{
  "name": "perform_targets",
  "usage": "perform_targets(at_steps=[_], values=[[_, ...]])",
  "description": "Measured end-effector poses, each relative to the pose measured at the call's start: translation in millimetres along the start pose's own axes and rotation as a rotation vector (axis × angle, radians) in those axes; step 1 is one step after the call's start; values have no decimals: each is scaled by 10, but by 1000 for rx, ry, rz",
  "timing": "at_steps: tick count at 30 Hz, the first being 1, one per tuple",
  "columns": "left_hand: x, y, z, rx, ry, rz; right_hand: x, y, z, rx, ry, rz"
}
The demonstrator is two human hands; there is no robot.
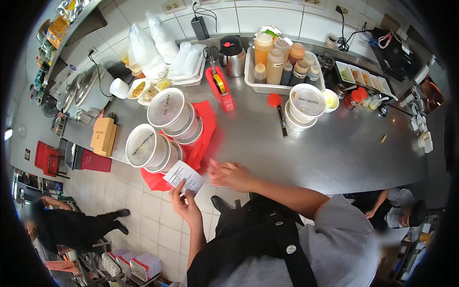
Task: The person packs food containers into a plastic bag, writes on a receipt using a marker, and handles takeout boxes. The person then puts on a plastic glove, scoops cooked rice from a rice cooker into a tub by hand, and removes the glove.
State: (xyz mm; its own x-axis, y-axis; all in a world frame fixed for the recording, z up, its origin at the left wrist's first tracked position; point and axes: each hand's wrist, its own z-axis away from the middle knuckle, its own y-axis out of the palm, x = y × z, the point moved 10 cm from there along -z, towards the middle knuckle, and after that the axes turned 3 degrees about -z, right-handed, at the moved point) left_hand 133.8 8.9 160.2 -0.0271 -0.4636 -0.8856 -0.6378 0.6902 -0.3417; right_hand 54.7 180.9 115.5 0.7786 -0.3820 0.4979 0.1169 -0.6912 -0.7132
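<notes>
My left hand [187, 206] pinches a small printed paper slip [185, 179] at the counter's front edge. Close to its right, my right hand [232, 176] is closed with curled fingers; its fingertips are slightly blurred, and what they hold, if anything, cannot be made out. Beyond the slip stand two stacks of round lidded tubs, a nearer stack [143, 146] and a farther stack [167, 109], with handwriting on their top lids. Beneath and beside them spreads a red plastic bag [208, 125]. Part of the nearer stack is hidden by the slip.
On the steel counter [248, 143] are another tub stack [307, 101], a black marker [282, 120], a red tape dispenser [221, 91], a basket [267, 88] of sauce bottles and a steel jug [232, 57]. One person [81, 225] is at the lower left, another [399, 205] at the right.
</notes>
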Motion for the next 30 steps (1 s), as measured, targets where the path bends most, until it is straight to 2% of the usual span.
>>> perform_targets(at_steps=[2,3,4,6,9,11,12,13,14,15,17,21,23,24,26,30], values=[[1,241,-6,103,-6,-44,-199,68,567,277,-57,104],[290,432,45,165,-128,138,-426,124,893,518,42,-98],[260,588,67,213,-132,154,-564,152,1256,763,142,-307],[123,887,126,316,-126,169,-794,-637,1511,1006,649,-152],[-41,1280,154,426,-99,251,-1215,-1155,2025,890,811,-199],[-74,1513,147,453,-65,310,-1215,-1820,1923,564,1103,-80],[118,1596,156,437,-71,317,-1109,-1833,1833,575,1094,-69],[377,1777,198,502,-26,162,-1006,-1906,1640,567,1015,251],[566,1906,255,565,16,4,-995,-1880,1531,565,957,408],[659,1910,278,554,6,7,-978,-1856,1424,558,906,567],[486,1816,329,429,359,-245,-1212,-1612,1225,286,828,283],[498,1693,311,447,299,-244,-1478,-1317,854,176,779,287],[552,1662,284,452,288,-268,-1678,-1217,777,36,707,342],[553,1641,267,439,276,-270,-1831,-1062,814,49,695,340],[508,1608,267,462,288,-240,-1984,-1016,858,-79,624,610],[525,1608,277,458,279,-220,-1905,-1072,743,-70,659,582]])
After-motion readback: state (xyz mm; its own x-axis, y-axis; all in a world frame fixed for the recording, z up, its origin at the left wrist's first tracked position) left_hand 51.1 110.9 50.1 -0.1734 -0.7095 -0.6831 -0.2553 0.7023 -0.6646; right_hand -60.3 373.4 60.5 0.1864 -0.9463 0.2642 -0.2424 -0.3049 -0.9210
